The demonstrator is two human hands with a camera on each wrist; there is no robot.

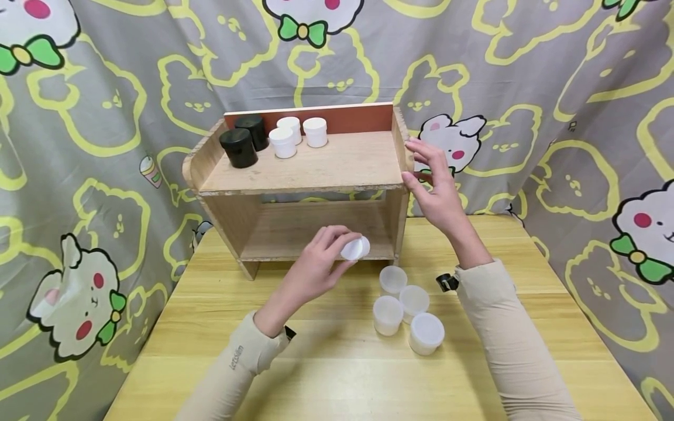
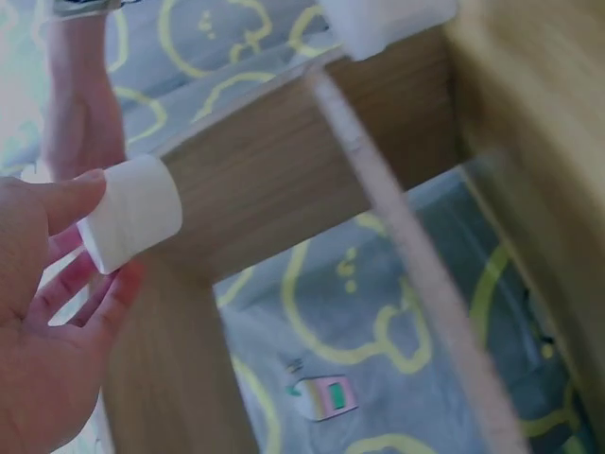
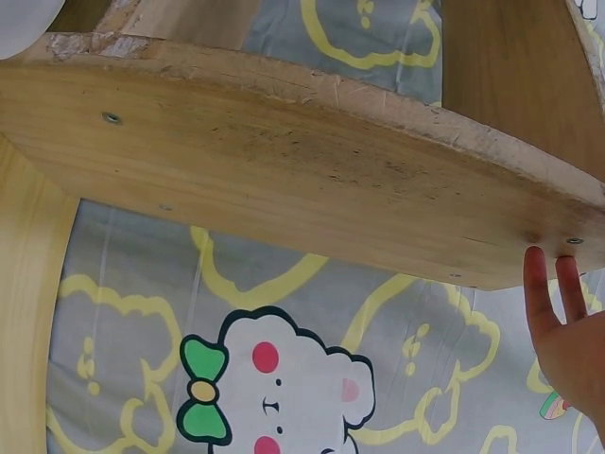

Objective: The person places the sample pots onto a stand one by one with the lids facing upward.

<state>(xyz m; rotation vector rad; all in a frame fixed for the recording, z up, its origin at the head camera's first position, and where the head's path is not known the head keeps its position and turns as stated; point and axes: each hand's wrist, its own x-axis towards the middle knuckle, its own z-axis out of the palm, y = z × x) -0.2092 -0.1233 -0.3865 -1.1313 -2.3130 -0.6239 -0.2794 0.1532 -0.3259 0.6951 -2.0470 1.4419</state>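
Observation:
My left hand (image 1: 317, 260) pinches a small white jar (image 1: 356, 248) between thumb and fingers, tilted, in front of the wooden shelf's (image 1: 321, 184) lower opening. The left wrist view shows that white jar (image 2: 134, 213) from the side. My right hand (image 1: 439, 190) touches the shelf's right side panel near its top; in the right wrist view, straight fingers (image 3: 541, 293) rest on the panel's outer face (image 3: 302, 175). On the upper board stand two black jars (image 1: 239, 149) at the left and three white jars (image 1: 316, 133) beside them.
Several translucent lidded tubs (image 1: 388, 316) stand grouped on the wooden table (image 1: 326, 374), in front of the shelf's right end. A patterned grey curtain (image 1: 326, 70) hangs behind the shelf and along both sides.

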